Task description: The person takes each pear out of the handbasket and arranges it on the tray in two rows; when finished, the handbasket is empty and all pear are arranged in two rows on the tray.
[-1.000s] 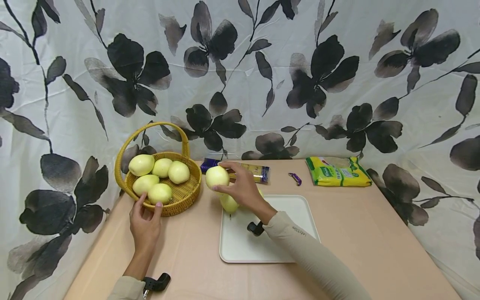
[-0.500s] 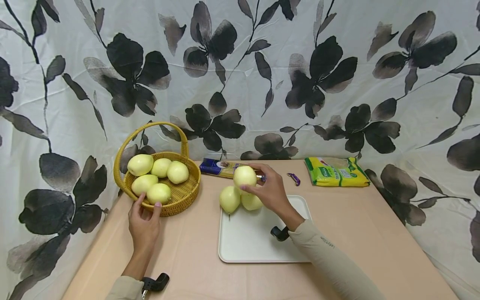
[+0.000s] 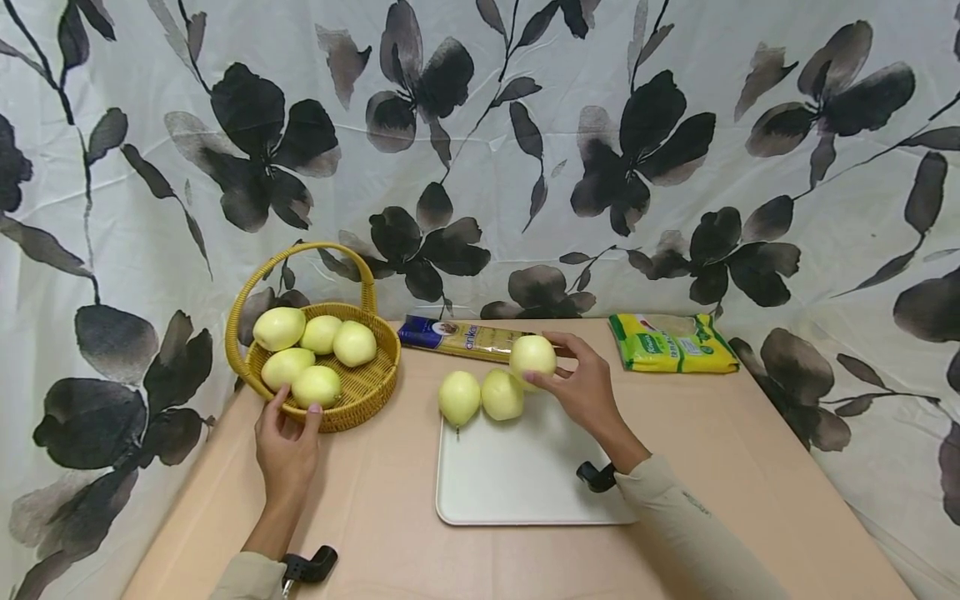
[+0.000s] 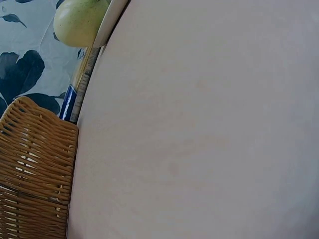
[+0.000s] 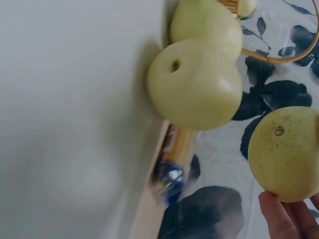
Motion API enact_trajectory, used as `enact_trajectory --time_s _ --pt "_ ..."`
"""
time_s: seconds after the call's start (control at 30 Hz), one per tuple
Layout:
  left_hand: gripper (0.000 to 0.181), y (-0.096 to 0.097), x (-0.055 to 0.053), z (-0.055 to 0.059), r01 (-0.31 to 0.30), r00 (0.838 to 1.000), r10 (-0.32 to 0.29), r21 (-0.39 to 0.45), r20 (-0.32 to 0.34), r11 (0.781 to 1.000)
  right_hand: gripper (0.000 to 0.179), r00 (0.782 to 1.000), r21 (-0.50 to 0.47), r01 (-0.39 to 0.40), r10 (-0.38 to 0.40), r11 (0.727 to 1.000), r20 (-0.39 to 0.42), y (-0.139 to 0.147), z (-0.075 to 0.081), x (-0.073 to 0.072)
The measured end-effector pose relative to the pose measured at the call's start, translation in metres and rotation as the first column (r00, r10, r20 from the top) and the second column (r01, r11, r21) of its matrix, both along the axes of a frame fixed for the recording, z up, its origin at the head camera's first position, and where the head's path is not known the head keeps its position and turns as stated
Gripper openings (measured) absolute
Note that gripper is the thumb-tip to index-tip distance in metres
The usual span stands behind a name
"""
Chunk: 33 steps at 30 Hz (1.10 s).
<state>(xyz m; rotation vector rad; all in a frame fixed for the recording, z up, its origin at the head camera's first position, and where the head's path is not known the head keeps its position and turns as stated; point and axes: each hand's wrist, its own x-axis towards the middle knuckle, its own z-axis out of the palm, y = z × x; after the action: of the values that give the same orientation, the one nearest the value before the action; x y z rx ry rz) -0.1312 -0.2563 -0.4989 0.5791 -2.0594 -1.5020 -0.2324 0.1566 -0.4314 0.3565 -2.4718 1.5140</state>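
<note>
My right hand [image 3: 588, 387] holds a pale yellow-green pear [image 3: 532, 358] between thumb and fingers, over the far right part of a white tray [image 3: 525, 483]. In the right wrist view that pear [image 5: 286, 154] has fingertips under its lower side. Two more pears sit together at the tray's far left corner: a left pear [image 3: 459, 398] with its stem pointing toward me, and a right pear [image 3: 502, 395]. My left hand [image 3: 288, 450] grips the near rim of a yellow wicker basket [image 3: 378, 392], which holds several pears [image 3: 317, 387]. The left wrist view shows the basket's side [image 4: 37, 159], not the hand.
Behind the tray lies a blue and gold pasta packet [image 3: 468, 337]. A yellow-green packet [image 3: 671, 343] is at the table's back right. Floral cloth [image 3: 525, 167] hangs directly behind the peach-coloured table [image 3: 750, 483].
My right hand has carried its pear rightward from beside the basket, past the two tray pears, and lower. It now hides the small purple wrapped item. The left hand has stayed at the basket.
</note>
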Motion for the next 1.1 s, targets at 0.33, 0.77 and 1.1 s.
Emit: enact_trajectory --time_s 0.33,0.77,1.1 --pt "0.065 0.0 0.0 0.0 0.004 1.0 -0.004 0.015 -0.006 1.0 0.073 0.992 0.061 0.043 -0.05 0.997 0.115 0.021 -0.024 0.0" --pt "0.065 0.0 0.0 0.002 0.016 1.0 -0.015 0.025 -0.014 1.0 0.069 0.975 0.124 0.049 -0.074 0.991 0.21 0.022 -0.05 -0.001" --pt "0.066 0.0 0.001 0.002 0.013 1.0 -0.013 0.011 -0.009 1.0 0.07 0.971 0.146 0.023 -0.057 0.989 0.23 0.022 -0.048 0.001"
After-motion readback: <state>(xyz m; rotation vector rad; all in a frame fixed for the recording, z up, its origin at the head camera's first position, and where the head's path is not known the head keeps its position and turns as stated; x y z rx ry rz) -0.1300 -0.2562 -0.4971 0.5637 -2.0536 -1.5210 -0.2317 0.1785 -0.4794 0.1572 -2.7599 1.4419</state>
